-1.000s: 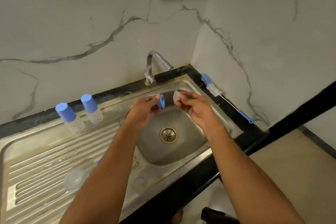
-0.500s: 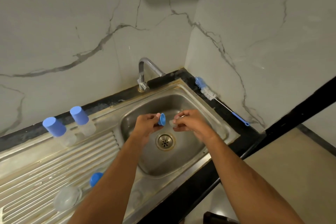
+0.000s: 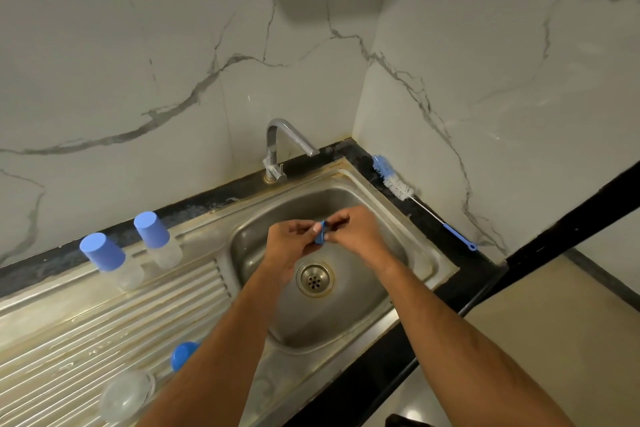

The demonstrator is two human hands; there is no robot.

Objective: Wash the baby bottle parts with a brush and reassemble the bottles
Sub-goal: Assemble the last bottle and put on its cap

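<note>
Over the steel sink basin [image 3: 408,263], my left hand [image 3: 291,246] pinches a small blue bottle ring [image 3: 321,235]. My right hand [image 3: 356,236] meets it from the right, its fingertips pressed against the ring; the clear nipple it held is hidden between the fingers. Two assembled bottles with blue caps [image 3: 104,258] [image 3: 156,239] stand at the back of the drainboard. A clear bottle [image 3: 126,395] and a blue cap [image 3: 183,354] lie on the drainboard near my left forearm. The blue-and-white bottle brush [image 3: 398,185] lies on the black ledge to the right.
A chrome tap [image 3: 277,146] rises behind the basin, its spout over the bowl. The drain [image 3: 314,279] sits below my hands. Marble walls close off the back and right. The ribbed drainboard [image 3: 86,333] spreads to the left; the floor lies at lower right.
My hands have come together over the basin; the right hand's clear nipple now meets the blue ring in the left. The view has tilted down, showing more drainboard.
</note>
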